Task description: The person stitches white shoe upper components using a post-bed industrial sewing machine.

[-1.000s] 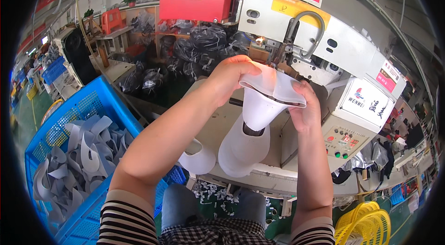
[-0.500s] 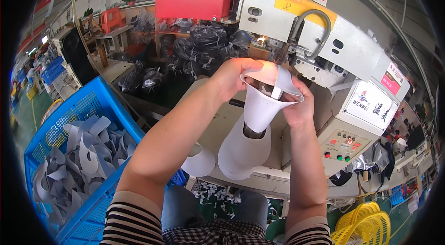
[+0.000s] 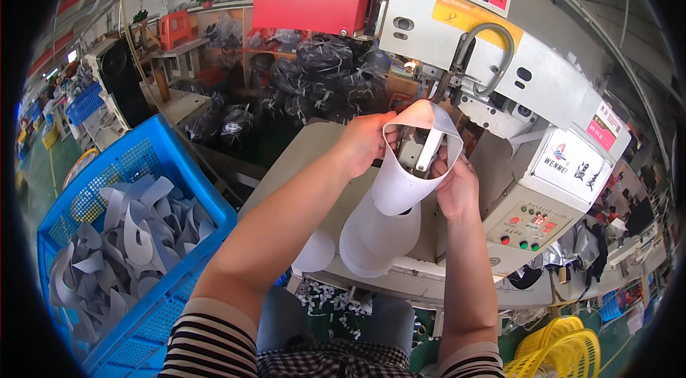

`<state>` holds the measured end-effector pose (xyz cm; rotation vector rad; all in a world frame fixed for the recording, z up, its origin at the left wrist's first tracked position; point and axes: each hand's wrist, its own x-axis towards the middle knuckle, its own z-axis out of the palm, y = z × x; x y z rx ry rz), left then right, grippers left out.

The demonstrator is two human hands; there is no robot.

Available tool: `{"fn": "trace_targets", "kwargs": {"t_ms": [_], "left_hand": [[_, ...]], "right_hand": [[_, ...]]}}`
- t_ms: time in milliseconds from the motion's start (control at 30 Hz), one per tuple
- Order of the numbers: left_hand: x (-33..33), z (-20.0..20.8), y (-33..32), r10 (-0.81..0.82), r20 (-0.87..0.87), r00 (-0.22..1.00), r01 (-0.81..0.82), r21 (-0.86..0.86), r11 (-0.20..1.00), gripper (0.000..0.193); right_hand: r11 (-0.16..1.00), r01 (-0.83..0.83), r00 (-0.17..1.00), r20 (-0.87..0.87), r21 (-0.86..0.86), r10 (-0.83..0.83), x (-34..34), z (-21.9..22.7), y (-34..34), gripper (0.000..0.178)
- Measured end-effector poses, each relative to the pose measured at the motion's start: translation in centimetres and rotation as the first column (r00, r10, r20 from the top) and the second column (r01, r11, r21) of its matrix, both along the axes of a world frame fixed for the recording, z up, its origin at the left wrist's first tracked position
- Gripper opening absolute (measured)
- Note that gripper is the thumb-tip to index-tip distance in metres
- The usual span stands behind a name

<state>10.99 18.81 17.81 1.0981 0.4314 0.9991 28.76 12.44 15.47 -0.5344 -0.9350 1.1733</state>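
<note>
Both hands are apart, each pinching one side of the same piece: left hand (image 3: 366,141) on the left rim, right hand (image 3: 459,186) on the right, fingers partly tucked inside. It's a smooth white flexible cone-shaped sleeve (image 3: 401,189), right between them and just under the head of the big white metal machine (image 3: 493,49). I reckon I'm gripping both sides so the mouth sits open around the metal showing inside; can't tell if it's actually threaded on. Well left of the machine there's a blue perforated plastic basket (image 3: 207,210) of pale curved strips (image 3: 136,228), probably parked there for easy reach.
</note>
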Motion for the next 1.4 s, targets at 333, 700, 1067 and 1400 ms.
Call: {"fn": "trace_targets", "kwargs": {"t_ms": [333,700,1067,1400], "left_hand": [[0.1,0.4,-0.1,0.017,0.002,1.000,-0.017,-0.042,0.999,0.030],[0.4,-1.7,-3.0,0.212,-0.077,0.974,-0.217,-0.063,0.974,0.035],[1.8,-9.0,0.0,0.594,-0.400,0.698,-0.530,0.268,0.804,0.045],[-0.5,-3.5,-4.5,0.454,-0.338,0.824,-0.438,0.128,0.890,0.045]], "right_hand": [[0.998,0.057,0.998,-0.023,0.030,-0.056,0.3,-0.4,0.3,0.011],[0.907,0.420,0.861,0.299,0.033,-0.410,-1.0,-1.7,-0.3,0.038],[0.847,0.512,0.759,0.539,-0.146,-0.366,-2.4,-4.9,0.6,0.033],[0.887,0.435,0.856,0.377,-0.154,-0.354,0.5,-3.9,-0.3,0.039]]}}
